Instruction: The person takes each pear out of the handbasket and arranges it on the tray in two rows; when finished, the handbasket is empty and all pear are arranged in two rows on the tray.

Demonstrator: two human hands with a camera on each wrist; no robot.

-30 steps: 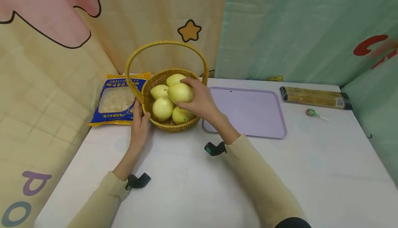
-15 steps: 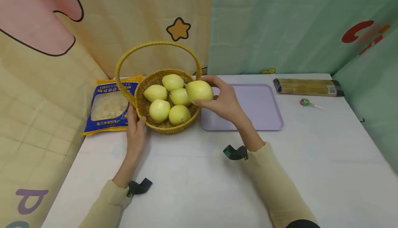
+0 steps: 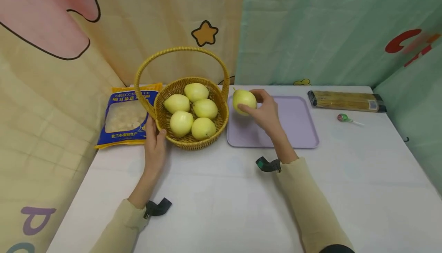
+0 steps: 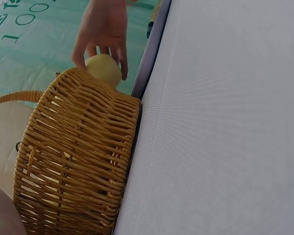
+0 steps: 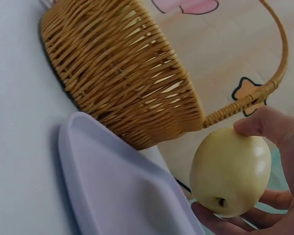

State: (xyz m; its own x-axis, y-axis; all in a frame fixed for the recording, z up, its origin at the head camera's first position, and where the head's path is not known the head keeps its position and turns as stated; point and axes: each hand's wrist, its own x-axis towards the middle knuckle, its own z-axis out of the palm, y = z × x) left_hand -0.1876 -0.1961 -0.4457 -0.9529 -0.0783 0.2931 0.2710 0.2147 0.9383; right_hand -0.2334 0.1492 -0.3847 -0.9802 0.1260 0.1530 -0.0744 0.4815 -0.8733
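In the head view my right hand (image 3: 267, 113) holds a pale yellow-green pear (image 3: 244, 102) above the left part of a lilac tray (image 3: 272, 140). The right wrist view shows its thumb on one side of the pear (image 5: 230, 171) and fingers on the other. My left hand (image 3: 154, 147) rests along the left side of a wicker basket (image 3: 193, 144), thumb at the rim and fingers extended under the handle's base. Several more pears (image 3: 181, 124) lie inside the basket. From the left wrist, the basket wall (image 4: 78, 156) hides most of that hand.
A blue and yellow bag of orecchiette pasta (image 3: 126, 117) lies left of the basket. Along the back right is a long pack of dry noodle-like sticks (image 3: 345, 101), with a lollipop (image 3: 348, 119) in front. Printed curtains (image 3: 304, 27) stand close behind the white table (image 3: 221, 207).
My right hand has lifted a pear from the basket and carried it rightward over the tray. My left hand has stayed at the basket's side.
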